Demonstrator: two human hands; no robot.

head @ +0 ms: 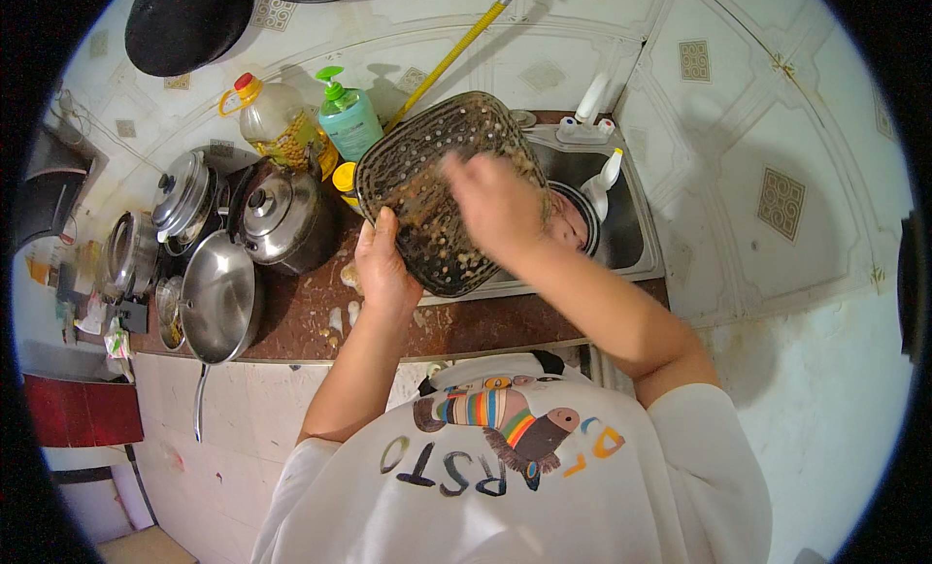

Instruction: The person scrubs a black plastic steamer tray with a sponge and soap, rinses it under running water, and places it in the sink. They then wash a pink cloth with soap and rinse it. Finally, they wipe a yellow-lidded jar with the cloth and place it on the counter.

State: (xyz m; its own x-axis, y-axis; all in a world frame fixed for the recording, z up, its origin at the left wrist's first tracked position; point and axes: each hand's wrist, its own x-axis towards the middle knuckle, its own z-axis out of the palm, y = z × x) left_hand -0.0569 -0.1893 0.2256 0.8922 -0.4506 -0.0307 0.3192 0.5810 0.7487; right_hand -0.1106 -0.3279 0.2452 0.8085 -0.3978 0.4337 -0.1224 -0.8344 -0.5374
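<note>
A dark, square-shaped pan or tray [429,185] with rounded corners and a dotted surface is held tilted beside the sink, its face brownish and wet with foam spots. My left hand [387,265] grips its lower left edge, thumb on top. Over the right part of its face is my right hand [499,203], blurred by motion; whether it holds anything cannot be told. The metal sink [648,236] lies behind and right of the pan. Inside it are a round dark-rimmed vessel with pinkish contents [568,218] and a white bottle with a yellow tip [603,182].
A steel frying pan [218,294], kettle [280,214] and lidded pot [182,193] crowd the left counter [291,324]. Behind stand an oil jug [280,123], a green pump bottle [349,123] and a yellow-lidded container [345,178]. A yellow hose [455,58] slants along the tiled wall. Foam spots the counter.
</note>
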